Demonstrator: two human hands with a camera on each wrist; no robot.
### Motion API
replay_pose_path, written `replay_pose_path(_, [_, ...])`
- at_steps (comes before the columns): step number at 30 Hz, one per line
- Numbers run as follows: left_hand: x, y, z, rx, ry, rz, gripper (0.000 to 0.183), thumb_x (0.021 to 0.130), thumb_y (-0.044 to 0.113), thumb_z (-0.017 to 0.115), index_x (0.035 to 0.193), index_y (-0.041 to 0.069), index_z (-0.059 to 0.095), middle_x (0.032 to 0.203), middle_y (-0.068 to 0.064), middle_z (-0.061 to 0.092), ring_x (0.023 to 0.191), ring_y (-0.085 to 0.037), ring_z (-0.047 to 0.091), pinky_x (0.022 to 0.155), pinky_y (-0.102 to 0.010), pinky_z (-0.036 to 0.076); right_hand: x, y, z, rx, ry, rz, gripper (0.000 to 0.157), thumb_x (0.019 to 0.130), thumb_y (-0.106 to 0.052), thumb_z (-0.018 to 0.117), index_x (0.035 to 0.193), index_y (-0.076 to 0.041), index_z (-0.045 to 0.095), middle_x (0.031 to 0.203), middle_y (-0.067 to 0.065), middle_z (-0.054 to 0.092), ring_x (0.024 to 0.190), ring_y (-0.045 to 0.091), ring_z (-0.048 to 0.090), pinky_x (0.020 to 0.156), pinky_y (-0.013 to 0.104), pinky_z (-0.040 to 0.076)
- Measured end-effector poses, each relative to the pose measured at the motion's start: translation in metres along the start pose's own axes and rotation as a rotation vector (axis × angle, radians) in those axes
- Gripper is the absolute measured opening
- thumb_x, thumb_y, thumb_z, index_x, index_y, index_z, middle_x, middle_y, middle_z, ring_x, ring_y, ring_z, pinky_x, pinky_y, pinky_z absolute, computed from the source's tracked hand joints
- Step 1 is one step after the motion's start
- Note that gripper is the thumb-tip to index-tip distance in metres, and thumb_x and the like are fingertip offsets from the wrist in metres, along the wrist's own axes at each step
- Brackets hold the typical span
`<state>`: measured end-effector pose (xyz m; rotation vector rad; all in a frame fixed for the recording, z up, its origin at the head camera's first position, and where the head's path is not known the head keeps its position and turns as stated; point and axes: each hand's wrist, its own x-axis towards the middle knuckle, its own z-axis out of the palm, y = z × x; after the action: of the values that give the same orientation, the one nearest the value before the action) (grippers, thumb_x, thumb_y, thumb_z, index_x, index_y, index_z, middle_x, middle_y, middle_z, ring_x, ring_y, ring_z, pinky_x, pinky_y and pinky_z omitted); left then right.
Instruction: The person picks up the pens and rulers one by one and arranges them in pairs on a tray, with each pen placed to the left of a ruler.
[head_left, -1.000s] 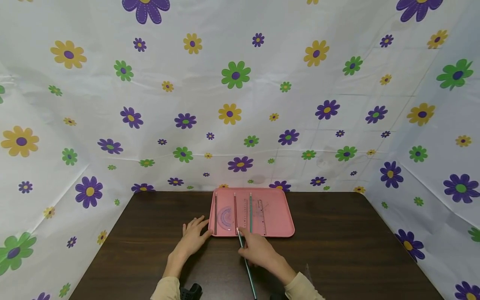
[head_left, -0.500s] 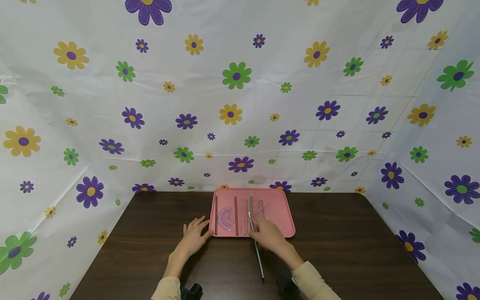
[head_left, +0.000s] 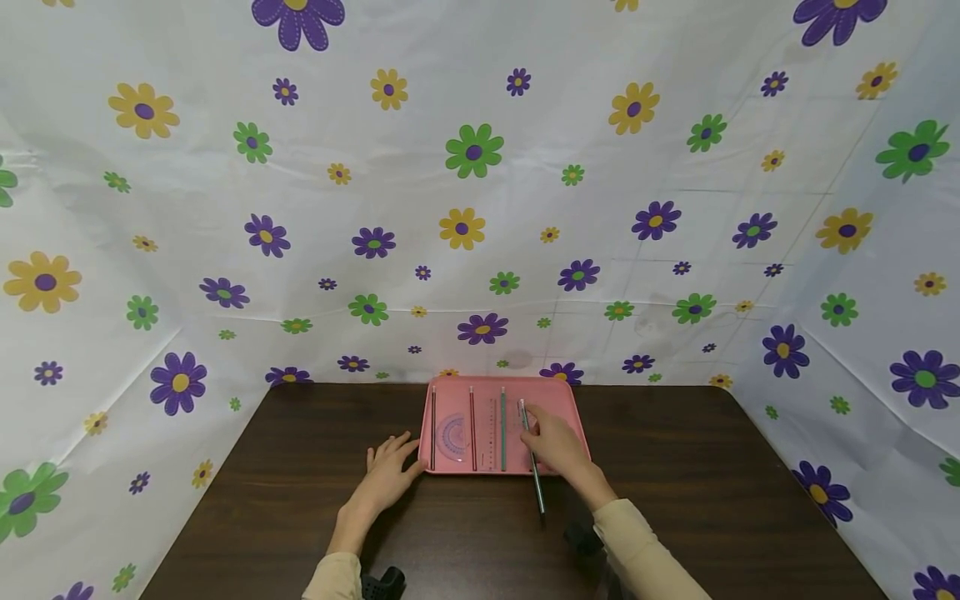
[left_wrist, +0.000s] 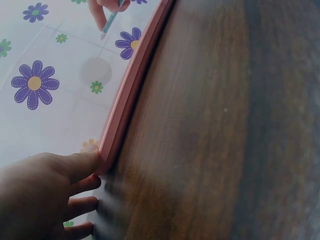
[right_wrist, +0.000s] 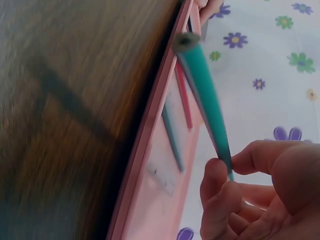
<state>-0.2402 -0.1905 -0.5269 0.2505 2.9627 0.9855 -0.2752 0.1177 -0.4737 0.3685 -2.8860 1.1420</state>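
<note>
My right hand [head_left: 558,450] pinches a teal pencil [head_left: 537,487] between thumb and fingers, tilted over the right half of a pink tray [head_left: 562,398]. In the right wrist view, the pencil's flat dark end [right_wrist: 188,42] points toward the camera. On the tray lie a black pencil [head_left: 432,429], a clear protractor [head_left: 452,437], a red pencil [head_left: 473,433], a clear ruler [head_left: 488,437] and another teal pencil [head_left: 503,433]. A second ruler is mostly hidden by my right hand. My left hand [head_left: 386,475] touches the tray's front left corner, thumb against the rim [left_wrist: 125,95], fingers extended.
The tray stands at the back of a dark wooden table [head_left: 675,500]. Behind and beside it hangs a white flowered cloth [head_left: 480,250]. A black device [head_left: 382,583] is by my left wrist.
My right hand has carried the teal pencil to the right and farther back over the tray, past the other teal pencil. The left hand has stayed at the corner.
</note>
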Motion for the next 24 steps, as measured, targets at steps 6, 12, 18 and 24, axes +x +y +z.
replay_pose_path(6, [0.0, 0.0, 0.0, -0.002, -0.005, -0.002, 0.049, 0.098, 0.033, 0.062, 0.139, 0.007, 0.058, 0.152, -0.024, 0.043, 0.144, -0.05, 0.028, 0.111, -0.076, 0.007, 0.012, 0.015, -0.003, -0.009, 0.041, 0.009, 0.05, 0.091, -0.008, 0.062, 0.139, 0.003, 0.053, 0.064, -0.001, 0.058, 0.043, 0.007, 0.045, 0.041, 0.023, 0.036])
replay_pose_path(12, [0.0, 0.0, 0.0, 0.002, -0.004, -0.008, 0.049, 0.098, 0.034, 0.062, 0.139, 0.007, 0.058, 0.152, -0.024, 0.043, 0.144, -0.05, 0.028, 0.112, -0.076, 0.008, 0.023, 0.025, -0.006, -0.037, 0.071, 0.056, 0.047, 0.091, -0.009, 0.06, 0.137, 0.001, 0.057, 0.071, 0.002, 0.066, 0.042, 0.009, 0.05, 0.041, 0.025, 0.037])
replay_pose_path(18, [-0.001, 0.0, 0.0, 0.0, -0.002, 0.0, 0.049, 0.097, 0.033, 0.062, 0.138, 0.006, 0.058, 0.151, -0.024, 0.043, 0.144, -0.051, 0.029, 0.111, -0.076, 0.008, 0.034, 0.033, -0.004, -0.086, 0.074, 0.097, 0.046, 0.092, -0.01, 0.06, 0.136, -0.001, 0.058, 0.082, 0.009, 0.071, 0.05, 0.012, 0.053, 0.044, 0.027, 0.038])
replay_pose_path(24, [0.0, 0.0, 0.0, -0.002, 0.005, 0.004, 0.049, 0.097, 0.033, 0.062, 0.138, 0.005, 0.058, 0.151, -0.025, 0.044, 0.143, -0.051, 0.029, 0.111, -0.077, 0.008, 0.045, 0.038, -0.003, -0.137, 0.081, 0.102, 0.043, 0.092, -0.01, 0.06, 0.134, -0.001, 0.06, 0.105, 0.016, 0.074, 0.067, 0.015, 0.06, 0.052, 0.029, 0.043])
